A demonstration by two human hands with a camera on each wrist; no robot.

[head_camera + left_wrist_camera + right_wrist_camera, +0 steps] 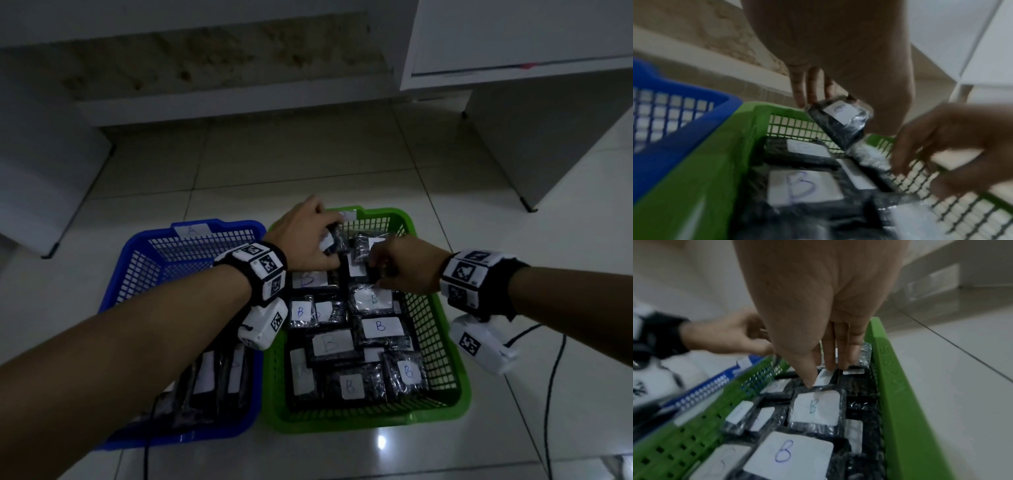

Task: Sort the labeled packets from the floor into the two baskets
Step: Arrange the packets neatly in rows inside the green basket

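Observation:
A green basket (376, 419) on the tiled floor holds several black packets with white "B" labels (380, 327). To its left stands a blue basket (178, 440) marked "A", with a few packets under my left forearm. My left hand (330, 236) is over the far end of the green basket and pinches a small black packet (840, 123) with a white label, tilted above the others. My right hand (824, 376) reaches down into the same end. Its straight fingers and thumb touch the packets lying there and show no clear grip on any of them.
White cabinets (513, 41) and a low shelf stand beyond the baskets, and a cabinet foot (529, 207) sits at the right. Black cables (551, 394) run over the tiles to the right of the green basket. Bare floor lies behind the baskets.

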